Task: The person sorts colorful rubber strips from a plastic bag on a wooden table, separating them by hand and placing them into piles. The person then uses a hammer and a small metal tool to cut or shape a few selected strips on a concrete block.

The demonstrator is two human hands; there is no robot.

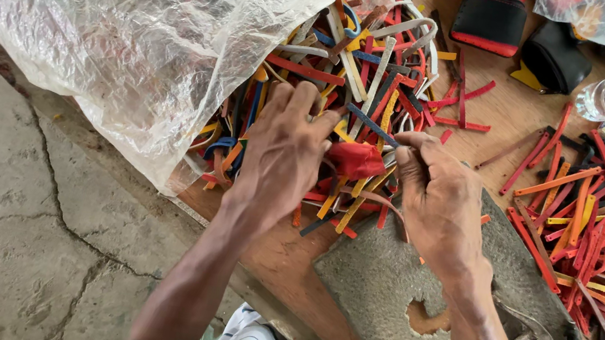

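cracked concrete floor [6, 230] below, wooden workbench [289, 260] up top with a heap of coloured strips [348, 81] spilling out of a clear plastic bag [117, 22]. left hand [285, 151] digs into the heap, fingers curled among the strips. right hand [437, 202] pinches a dark blue strip [371, 125] between thumb and fingertips, just above a grey pad [381, 286]. another strip pile [597, 230] sits off to the right.

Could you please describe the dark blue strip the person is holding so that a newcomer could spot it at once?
Start at the big clear plastic bag spilling coloured strips onto the wooden table. The two hands meet at the pile's near edge; the dark blue strip slants from the right hand toward the left hand. It sits raised above a crumpled red piece.
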